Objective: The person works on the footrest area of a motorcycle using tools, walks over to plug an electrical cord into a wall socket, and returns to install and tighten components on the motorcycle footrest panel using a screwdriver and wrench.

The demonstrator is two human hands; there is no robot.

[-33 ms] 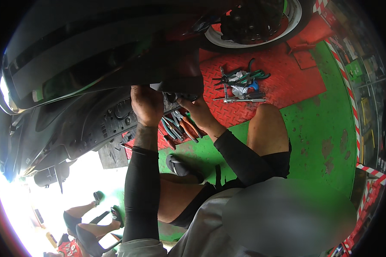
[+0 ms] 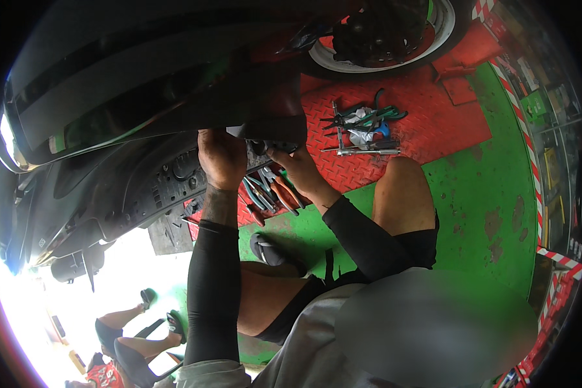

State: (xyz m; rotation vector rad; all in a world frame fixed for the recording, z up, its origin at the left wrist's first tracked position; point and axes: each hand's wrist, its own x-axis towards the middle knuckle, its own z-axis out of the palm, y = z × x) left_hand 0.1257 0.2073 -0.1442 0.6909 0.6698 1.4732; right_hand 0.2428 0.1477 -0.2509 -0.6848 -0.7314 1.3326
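The dark bodywork of a motor scooter [image 2: 142, 84] fills the upper left. My left hand [image 2: 222, 160] reaches up under the lower edge of a dark panel [image 2: 271, 126]; its fingers are hidden there. To its right, my right hand [image 2: 302, 173] is closed at the panel's underside, thumb and fingertips together by a dark fitting. Whatever they pinch is too small and shaded to make out. Just below and between the hands, pliers with orange handles [image 2: 286, 195] and pliers with blue-grey handles [image 2: 259, 193] lie on the red plate.
More tools, including green-handled pliers [image 2: 372, 118] and a ratchet [image 2: 368, 152], lie on the red tread plate [image 2: 427, 129]. A wheel [image 2: 394, 61] stands at the upper right. Crowded shelves [image 2: 549, 155] line the right side. Another person's legs [image 2: 145, 346] show at lower left.
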